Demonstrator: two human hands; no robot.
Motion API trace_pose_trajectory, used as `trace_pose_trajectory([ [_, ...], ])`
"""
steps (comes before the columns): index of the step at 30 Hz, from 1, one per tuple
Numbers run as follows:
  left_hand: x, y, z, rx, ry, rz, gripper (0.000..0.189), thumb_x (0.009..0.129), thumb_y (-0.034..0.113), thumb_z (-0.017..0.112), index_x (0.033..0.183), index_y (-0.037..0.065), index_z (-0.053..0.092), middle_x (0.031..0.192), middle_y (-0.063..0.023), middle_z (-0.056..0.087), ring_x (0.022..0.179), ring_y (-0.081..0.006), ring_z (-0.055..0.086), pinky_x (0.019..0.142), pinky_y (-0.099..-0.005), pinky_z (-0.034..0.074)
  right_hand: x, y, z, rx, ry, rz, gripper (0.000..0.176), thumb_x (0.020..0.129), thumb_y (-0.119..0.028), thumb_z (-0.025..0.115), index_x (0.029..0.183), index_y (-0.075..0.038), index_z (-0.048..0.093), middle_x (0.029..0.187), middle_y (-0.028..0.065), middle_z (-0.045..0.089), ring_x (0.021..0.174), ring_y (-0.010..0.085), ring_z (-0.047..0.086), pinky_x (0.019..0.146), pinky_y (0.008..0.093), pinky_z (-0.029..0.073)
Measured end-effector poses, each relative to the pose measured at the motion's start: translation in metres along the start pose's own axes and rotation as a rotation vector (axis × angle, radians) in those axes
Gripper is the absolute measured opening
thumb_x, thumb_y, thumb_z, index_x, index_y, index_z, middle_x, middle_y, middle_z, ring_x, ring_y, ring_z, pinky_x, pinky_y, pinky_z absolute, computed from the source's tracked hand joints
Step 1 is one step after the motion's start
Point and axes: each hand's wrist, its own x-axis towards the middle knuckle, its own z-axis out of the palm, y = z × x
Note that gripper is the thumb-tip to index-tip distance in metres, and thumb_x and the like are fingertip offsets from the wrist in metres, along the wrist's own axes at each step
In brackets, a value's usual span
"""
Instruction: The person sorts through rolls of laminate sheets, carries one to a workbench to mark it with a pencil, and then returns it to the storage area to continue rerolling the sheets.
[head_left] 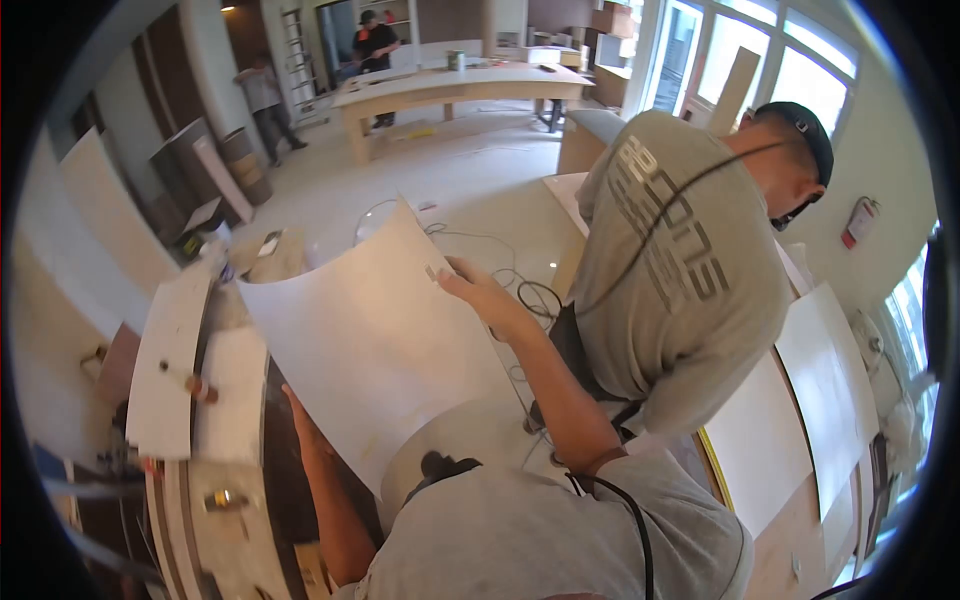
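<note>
A large, thin white sheet (pixel 375 335), bowed along its length, is held in front of my body. Its right edge is pinched by my right hand (pixel 475 292), thumb on the near face. My left hand (pixel 303 418) grips the opposite edge lower down, and some of its fingers are hidden by the sheet. To the left, a hammer-like tool with a brown end (pixel 200 388) lies on white panels (pixel 228 400). A small yellow-and-black item (pixel 225 499) rests on the bench (pixel 240 545) below them.
A co-worker in a grey shirt (pixel 690 230) bends over boards (pixel 760 440) close on my right. Cables (pixel 500 245) run across the floor. A long wooden table (pixel 460 85) stands farther back, with two more people (pixel 376 45) beyond. A fire extinguisher (pixel 858 222) hangs on the right wall.
</note>
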Motion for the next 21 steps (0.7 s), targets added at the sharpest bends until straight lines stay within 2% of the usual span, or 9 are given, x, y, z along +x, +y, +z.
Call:
trace_pose_trajectory([
  [3, 0.079, 0.014, -0.007, 0.007, -0.027, -0.061, 0.093, 0.096, 0.080, 0.035, 0.159, 0.011, 0.033, 0.155, -0.0135, 0.045, 0.137, -0.0328, 0.048, 0.111, -0.0483, 0.044, 0.059, -0.006, -0.018, 0.279, -0.264, 0.061, 0.093, 0.095, -0.081, 0.039, 0.159, -0.014, 0.037, 0.151, 0.0244, 0.041, 0.145, 0.0390, 0.036, 0.114, 0.0548, 0.033],
  [7, 0.161, -0.005, -0.013, 0.104, -0.104, -0.240, 0.093, 0.096, 0.080, 0.039, 0.158, 0.011, 0.036, 0.154, -0.0148, 0.046, 0.138, -0.0340, 0.047, 0.110, -0.0484, 0.041, 0.152, 0.075, -0.018, 0.403, 0.056, 0.260, 0.092, 0.095, -0.079, 0.041, 0.161, -0.015, 0.032, 0.158, 0.0264, 0.030, 0.145, 0.0409, 0.034, 0.113, 0.0570, 0.032],
  [9, 0.229, -0.059, -0.038, 0.262, -0.094, -0.295, 0.094, 0.094, 0.081, 0.041, 0.157, 0.011, 0.038, 0.152, -0.0157, 0.048, 0.137, -0.0354, 0.047, 0.110, -0.0494, 0.039, 0.197, 0.135, -0.023, 0.857, 0.126, 0.553, 0.099, 0.094, -0.080, 0.042, 0.163, -0.011, 0.026, 0.165, 0.0279, 0.016, 0.146, 0.0422, 0.032, 0.113, 0.0566, 0.032],
  [11, 0.289, -0.112, -0.081, 0.190, -0.024, -0.509, 0.078, 0.101, 0.071, 0.042, 0.154, 0.014, 0.043, 0.140, -0.0139, 0.060, 0.126, -0.0269, 0.058, 0.103, -0.0467, 0.045, 0.239, 0.214, -0.008, 0.723, 0.045, 0.721, 0.102, 0.093, -0.080, 0.042, 0.163, -0.008, 0.023, 0.165, 0.0293, 0.016, 0.148, 0.0430, 0.030, 0.114, 0.0567, 0.032],
  [12, 0.294, -0.100, -0.043, 0.604, -0.024, -0.573, 0.084, 0.094, 0.077, 0.048, 0.151, 0.016, 0.048, 0.125, -0.0119, 0.067, 0.107, -0.0219, 0.061, 0.081, -0.0361, 0.041, 0.263, 0.248, -0.004, 0.567, -0.039, 0.841, 0.104, 0.093, -0.080, 0.043, 0.163, -0.006, 0.020, 0.166, 0.0307, 0.016, 0.149, 0.0438, 0.028, 0.115, 0.0567, 0.031],
  [15, 0.361, -0.117, -0.018, 0.649, 0.072, -0.651, 0.089, 0.086, 0.082, 0.053, 0.148, 0.018, 0.051, 0.116, -0.0085, 0.069, 0.095, -0.0187, 0.057, 0.074, -0.0315, 0.029, 0.316, 0.337, -0.008, 0.520, -0.153, 0.933, 0.095, 0.094, -0.074, 0.044, 0.158, -0.005, 0.035, 0.144, 0.0244, 0.052, 0.115, 0.0321, 0.056, 0.107, 0.0483, 0.042],
  [18, 0.443, -0.132, -0.009, 0.676, -0.005, -0.706, 0.100, 0.082, 0.084, 0.055, 0.150, 0.012, 0.046, 0.135, -0.0128, 0.059, 0.111, -0.0286, 0.055, 0.090, -0.0459, 0.032, 0.377, 0.408, -0.018, 0.869, -0.138, 0.931, 0.090, 0.099, -0.066, 0.044, 0.159, 0.000, 0.030, 0.157, 0.0234, 0.041, 0.143, 0.0362, 0.042, 0.114, 0.0514, 0.038],
  [19, 0.471, -0.132, 0.007, 0.695, 0.000, -0.703, 0.099, 0.082, 0.084, 0.056, 0.149, 0.012, 0.047, 0.132, -0.0117, 0.060, 0.107, -0.0277, 0.055, 0.087, -0.0451, 0.033, 0.397, 0.428, -0.023, 0.875, -0.145, 0.932, 0.090, 0.099, -0.066, 0.044, 0.159, 0.000, 0.030, 0.157, 0.0234, 0.041, 0.143, 0.0362, 0.042, 0.114, 0.0514, 0.038],
  [21, 0.536, -0.145, 0.021, 0.670, -0.008, -0.740, 0.102, 0.079, 0.083, 0.060, 0.149, 0.011, 0.045, 0.126, -0.0093, 0.060, 0.101, -0.0247, 0.054, 0.080, -0.0414, 0.034, 0.444, 0.451, -0.044, 0.799, -0.099, 0.561, 0.069, 0.107, -0.053, 0.042, 0.156, -0.006, 0.039, 0.147, 0.0114, 0.054, 0.125, 0.0267, 0.057, 0.106, 0.0413, 0.047],
])
